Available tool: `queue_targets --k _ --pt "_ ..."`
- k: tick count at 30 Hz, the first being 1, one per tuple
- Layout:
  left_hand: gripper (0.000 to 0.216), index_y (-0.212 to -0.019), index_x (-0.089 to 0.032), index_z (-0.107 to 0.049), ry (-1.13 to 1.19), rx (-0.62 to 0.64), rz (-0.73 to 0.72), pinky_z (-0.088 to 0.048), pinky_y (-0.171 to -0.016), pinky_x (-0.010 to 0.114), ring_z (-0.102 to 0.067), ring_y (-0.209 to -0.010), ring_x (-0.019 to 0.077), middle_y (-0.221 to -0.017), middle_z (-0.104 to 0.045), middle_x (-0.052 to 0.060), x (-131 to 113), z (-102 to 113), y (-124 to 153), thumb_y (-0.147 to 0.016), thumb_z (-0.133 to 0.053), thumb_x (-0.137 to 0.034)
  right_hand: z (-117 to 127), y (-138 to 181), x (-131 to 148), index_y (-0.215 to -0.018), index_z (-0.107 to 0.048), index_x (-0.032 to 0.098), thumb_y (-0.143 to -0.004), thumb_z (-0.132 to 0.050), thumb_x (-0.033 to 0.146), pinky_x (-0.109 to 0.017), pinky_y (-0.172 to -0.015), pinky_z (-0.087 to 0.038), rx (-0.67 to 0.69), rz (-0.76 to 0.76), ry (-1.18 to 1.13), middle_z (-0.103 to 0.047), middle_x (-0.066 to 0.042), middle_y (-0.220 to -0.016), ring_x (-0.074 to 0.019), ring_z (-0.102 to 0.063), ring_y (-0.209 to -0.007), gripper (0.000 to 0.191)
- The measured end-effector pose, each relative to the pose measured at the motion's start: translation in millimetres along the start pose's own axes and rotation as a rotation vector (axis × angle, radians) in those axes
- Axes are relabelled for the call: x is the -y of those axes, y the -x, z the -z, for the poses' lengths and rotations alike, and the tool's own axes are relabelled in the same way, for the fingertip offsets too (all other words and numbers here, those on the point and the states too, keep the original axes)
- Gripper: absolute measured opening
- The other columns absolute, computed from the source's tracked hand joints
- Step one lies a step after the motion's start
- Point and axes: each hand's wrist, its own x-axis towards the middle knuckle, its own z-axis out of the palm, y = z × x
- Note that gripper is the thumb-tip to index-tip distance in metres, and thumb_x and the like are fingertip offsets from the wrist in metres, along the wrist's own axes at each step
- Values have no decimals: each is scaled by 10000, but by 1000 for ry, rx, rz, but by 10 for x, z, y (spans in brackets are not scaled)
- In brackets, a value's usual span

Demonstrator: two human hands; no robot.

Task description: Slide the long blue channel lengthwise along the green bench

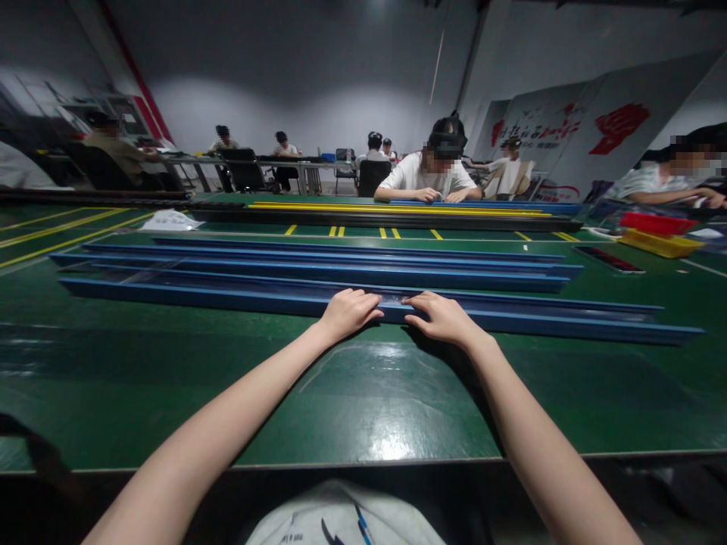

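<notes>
A long blue U-shaped channel [250, 297] lies across the table in front of me. My left hand [351, 312] grips its near wall a little left of the middle, fingers curled over the edge into the trough. On the same wall, a short way to the right, my right hand [440, 316] has its fingers inside the channel and its thumb on the near side. Something clear and shiny shows in the trough between the hands; I cannot make out what. Just behind lie more blue channels [363, 269], roughly parallel, with a transparent strip [153, 271] across their left part.
Beyond them are yellow and black strips [397, 210], and a person [432, 170] sits opposite. At right are a phone [610, 260], a red tray [656, 222], a yellow tray [659, 243] and another person. White paper [170, 220] lies at left on the green table [375, 409].
</notes>
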Motion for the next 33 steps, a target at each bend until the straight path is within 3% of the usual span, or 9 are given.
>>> queue_targets --k 7,16,24,33 --pt "364 -999 -185 -602 21 49 5 -399 -627 253 -596 -730 144 -868 -681 22 19 30 -7 -885 -381 -451 10 -5 9 -1169 -559 199 -835 -454 373 -300 -890 -404 8 -5 -9 -597 -74 -1160 -194 -514 -1092 391" --pt "366 -1094 -179 -561 68 109 22 -416 -668 247 -595 -795 144 -980 -665 44 -2 89 -27 -891 -385 -427 23 -2 23 -1166 -559 215 -838 -453 362 -307 -878 -409 10 -5 -12 -591 -67 -1171 -196 -512 -1090 375" --pt "332 -929 -163 -588 4 145 30 -405 -647 248 -580 -763 153 -858 -662 47 -29 69 -41 -890 -386 -423 7 -3 15 -1173 -556 190 -846 -430 374 -311 -852 -422 5 5 8 -597 -76 -1157 -202 -515 -1082 395" --pt "302 -895 -162 -572 -22 184 49 -391 -610 250 -576 -741 160 -822 -655 34 -46 83 -71 -880 -415 -419 24 -2 24 -1165 -564 203 -849 -431 363 -294 -845 -424 2 -4 -2 -593 -67 -1167 -190 -502 -1094 379"
